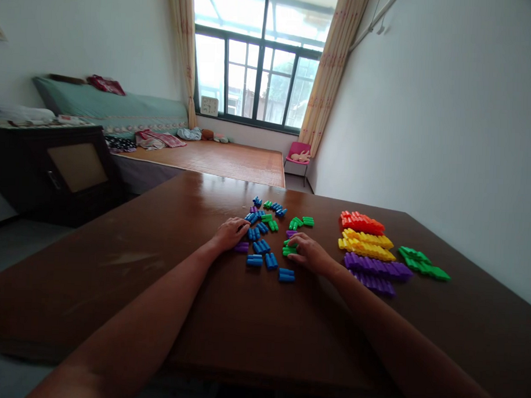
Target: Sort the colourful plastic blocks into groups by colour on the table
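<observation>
On the brown table's middle lie scattered plastic blocks shaped like short joined tubes. My left hand [232,232] rests at the left side of the pile with its fingers stretched forward. Beside it are a purple block [242,247] and a blue block [252,218]; I see no block held in it. My right hand [310,254] has its thumb and fingers bent around a green block [288,251] lying on the table, partly covered by the fingertips. A purple block [291,233] sits just beyond those fingers. Several blue blocks, such as one blue block [286,275], lie between the hands.
At the right of the table [159,247] lie joined rows of blocks: orange [361,222], yellow [366,244], purple [377,267] and green [423,264]. More loose green blocks [307,221] lie farther back. Beyond the table are a bed [232,160] and a pink chair [298,149].
</observation>
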Available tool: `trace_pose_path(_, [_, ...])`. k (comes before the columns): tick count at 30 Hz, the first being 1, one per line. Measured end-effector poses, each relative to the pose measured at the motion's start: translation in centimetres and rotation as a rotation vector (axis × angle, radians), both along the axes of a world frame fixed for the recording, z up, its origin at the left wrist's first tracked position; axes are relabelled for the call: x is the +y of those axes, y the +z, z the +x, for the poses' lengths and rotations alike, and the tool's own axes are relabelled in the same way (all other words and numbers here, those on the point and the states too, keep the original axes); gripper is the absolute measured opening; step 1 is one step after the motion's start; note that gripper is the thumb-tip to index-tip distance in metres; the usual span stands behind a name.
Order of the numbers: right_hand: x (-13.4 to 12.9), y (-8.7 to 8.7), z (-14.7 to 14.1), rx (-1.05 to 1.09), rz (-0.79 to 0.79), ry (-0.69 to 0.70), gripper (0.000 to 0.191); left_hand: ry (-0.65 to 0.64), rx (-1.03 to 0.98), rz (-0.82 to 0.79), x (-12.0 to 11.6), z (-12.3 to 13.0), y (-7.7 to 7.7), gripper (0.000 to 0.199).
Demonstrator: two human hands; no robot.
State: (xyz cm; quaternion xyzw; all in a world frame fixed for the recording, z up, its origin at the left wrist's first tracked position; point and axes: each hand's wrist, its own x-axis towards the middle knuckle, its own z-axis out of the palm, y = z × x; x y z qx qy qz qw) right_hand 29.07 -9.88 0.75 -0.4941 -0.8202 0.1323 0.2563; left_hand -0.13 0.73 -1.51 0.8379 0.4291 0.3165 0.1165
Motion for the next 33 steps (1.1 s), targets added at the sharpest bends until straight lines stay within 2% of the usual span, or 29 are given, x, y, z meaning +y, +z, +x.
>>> trace_pose_path(4, [-0.4, -0.6, 1.1, 0.095, -0.039, 0.009, 0.024, 0.01, 0.064, 0.012, -0.1, 0.1, 0.2, 0.038])
trace_pose_path(7, [-0.7, -0.7, 1.6, 0.17, -0.012, -0.059, 0.02, 0.028, 0.086, 0.015, -0.2, 0.1, 0.2, 0.037])
trace_pose_path(10, [-0.4, -0.7, 1.6, 0.168, 0.078, -0.134, 0.021, 0.037, 0.099, 0.009, -0.2, 0.1, 0.4, 0.037])
trace_pose_path(12, [0.0, -0.9, 1.4, 0.139, 0.106, -0.098, 0.026, 0.036, 0.104, 0.006, -0.3, 0.0, 0.5, 0.037])
trace_pose_path(15, [0.3, -1.0, 1.1, 0.121, 0.087, -0.059, 0.025, 0.026, 0.103, 0.008, -0.3, 0.0, 0.7, 0.038])
trace_pose_path(18, [0.1, -0.8, 1.2, 0.161, 0.048, -0.123, 0.024, 0.022, 0.104, 0.011, -0.3, 0.0, 0.7, 0.038])
trace_pose_path(21, [-0.5, -0.4, 1.5, 0.166, 0.009, -0.146, 0.032, 0.019, 0.111, 0.012, -0.3, -0.1, 0.6, 0.038])
trace_pose_path(24, [-1.1, -0.2, 1.7, 0.09, -0.043, -0.112, 0.054, 0.015, 0.123, 0.014, -0.2, -0.1, 0.6, 0.04])
trace_pose_path(26, [-1.3, -0.2, 1.6, 0.011, -0.045, -0.101, 0.063, 0.012, 0.13, 0.018, -0.2, -0.1, 0.6, 0.042])
trace_pose_path(29, [-1.4, -0.2, 1.3, -0.05, -0.01, -0.101, 0.058, 0.003, 0.131, 0.023, -0.1, -0.1, 0.6, 0.041])
trace_pose_path(33, [-1.3, -0.3, 1.1, -0.015, 0.014, -0.088, 0.057, -0.002, 0.129, 0.024, 0.0, -0.1, 0.6, 0.042])
